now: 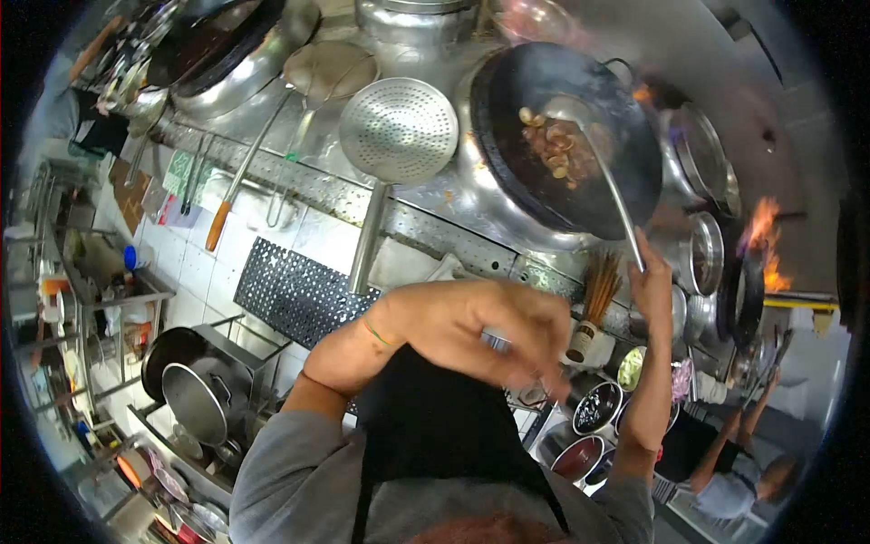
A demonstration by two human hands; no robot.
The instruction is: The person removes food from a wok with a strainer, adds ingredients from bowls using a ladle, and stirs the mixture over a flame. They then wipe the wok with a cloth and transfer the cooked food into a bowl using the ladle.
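Observation:
My right hand point(651, 283) is closed around the handle of a metal ladle point(616, 190). The ladle's bowl rests inside a large black wok point(566, 204), beside a pile of browned, sliced food point(555, 150). My left hand point(507, 331) hangs bent at the wrist in front of the black apron point(435, 408). Its fingers are loosely apart and partly smeared by motion, and I see nothing held in them. Below and right of it are metal pots, one with dark contents point(598, 406) and one with reddish liquid point(577, 458).
A perforated strainer point(399, 130) lies left of the wok, near a wooden-handled mesh skimmer point(220, 222). A bamboo brush point(598, 295) stands at the stove edge. Flames point(764, 240) rise at the right, where another person point(734, 471) works. A black perforated mat point(294, 290) lies on the floor.

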